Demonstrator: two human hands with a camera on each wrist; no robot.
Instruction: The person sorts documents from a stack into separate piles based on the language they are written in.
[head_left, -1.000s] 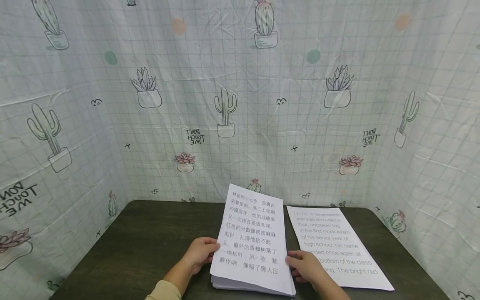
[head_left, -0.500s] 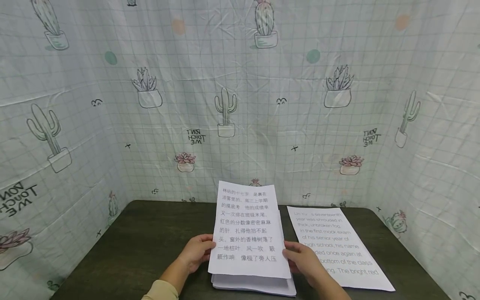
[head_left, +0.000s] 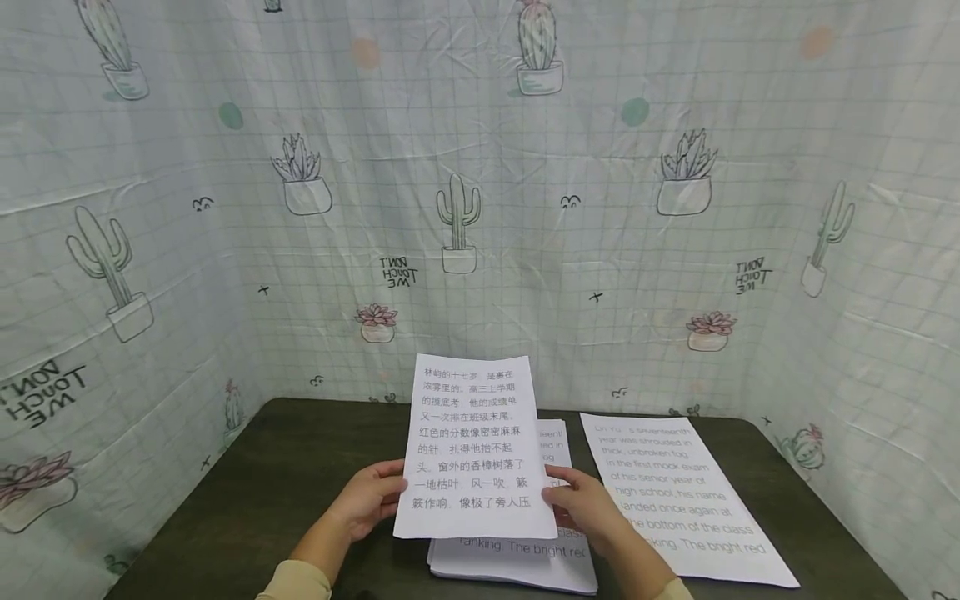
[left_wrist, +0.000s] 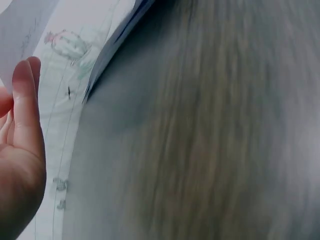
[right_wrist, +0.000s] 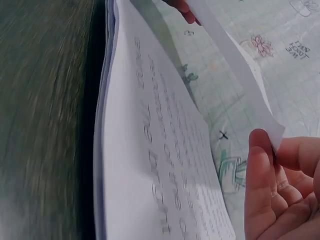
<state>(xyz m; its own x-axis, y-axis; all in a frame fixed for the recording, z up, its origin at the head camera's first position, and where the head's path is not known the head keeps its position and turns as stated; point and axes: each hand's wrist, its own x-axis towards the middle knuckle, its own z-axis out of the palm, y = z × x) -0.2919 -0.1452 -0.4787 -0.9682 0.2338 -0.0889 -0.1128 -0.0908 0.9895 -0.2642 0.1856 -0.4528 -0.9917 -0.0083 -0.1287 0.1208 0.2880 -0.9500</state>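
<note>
A sheet of paper (head_left: 468, 442) printed with Chinese text is held up between both hands, tilted toward me. My left hand (head_left: 366, 500) pinches its left edge, and my right hand (head_left: 585, 502) pinches the right edge; the right wrist view shows thumb and finger closed on that edge (right_wrist: 270, 120). Below and partly behind the sheet lies a stack of paper (head_left: 517, 571), its top page printed in English. In the right wrist view the stack (right_wrist: 165, 150) shows several layers along its side. The left wrist view has the left hand (left_wrist: 22, 150) at its left border.
Another sheet with English text (head_left: 690, 500) lies flat to the right, partly behind my right forearm. All of this is on a dark wooden table (head_left: 300, 450). A curtain with cactus prints (head_left: 495, 233) hangs around the back and sides.
Both hands have lifted the Chinese-text sheet off the stack and moved it to the left. The English page beneath has come into view. The sheet on the right has stayed put.
</note>
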